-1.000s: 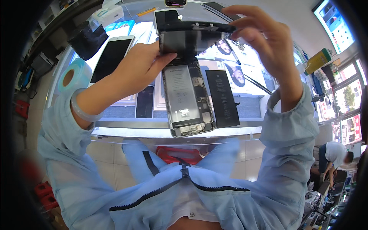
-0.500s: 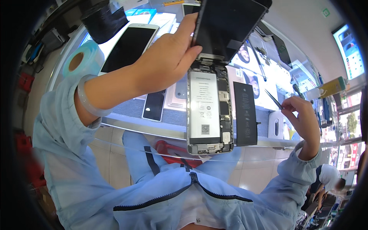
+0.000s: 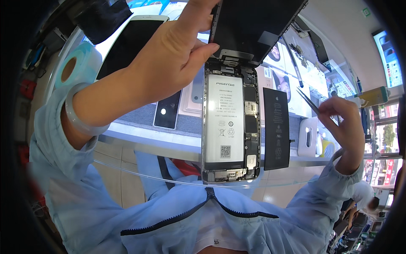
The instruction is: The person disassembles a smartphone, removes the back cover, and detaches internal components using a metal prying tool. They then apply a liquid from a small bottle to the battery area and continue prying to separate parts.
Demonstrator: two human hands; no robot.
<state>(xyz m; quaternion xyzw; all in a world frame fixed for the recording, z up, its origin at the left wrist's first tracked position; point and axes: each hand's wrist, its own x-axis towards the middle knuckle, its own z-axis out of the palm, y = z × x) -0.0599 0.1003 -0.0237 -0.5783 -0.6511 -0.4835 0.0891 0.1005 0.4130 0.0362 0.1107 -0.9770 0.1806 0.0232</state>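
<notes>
My left hand grips the left edge of a phone's screen assembly, thumb on its near corner. The screen is lifted up and away from the opened phone body, meeting it at the far end. Inside the body lies a white battery beside the dark circuit board. Just right of the phone is a separate black battery with a small connector on its side. My right hand pinches tweezers, their tips pointing up and left, apart from the phone and both batteries.
At the left are a large white-framed phone, a roll of clear film and a black bag. A smaller phone lies left of the opened one. A screwdriver-like tool and a white oval-slotted object are on the right.
The opened phone and the black battery appear larger and a little lower in view. My right hand and the tweezers sit slightly farther right. Both hands keep their holds.
</notes>
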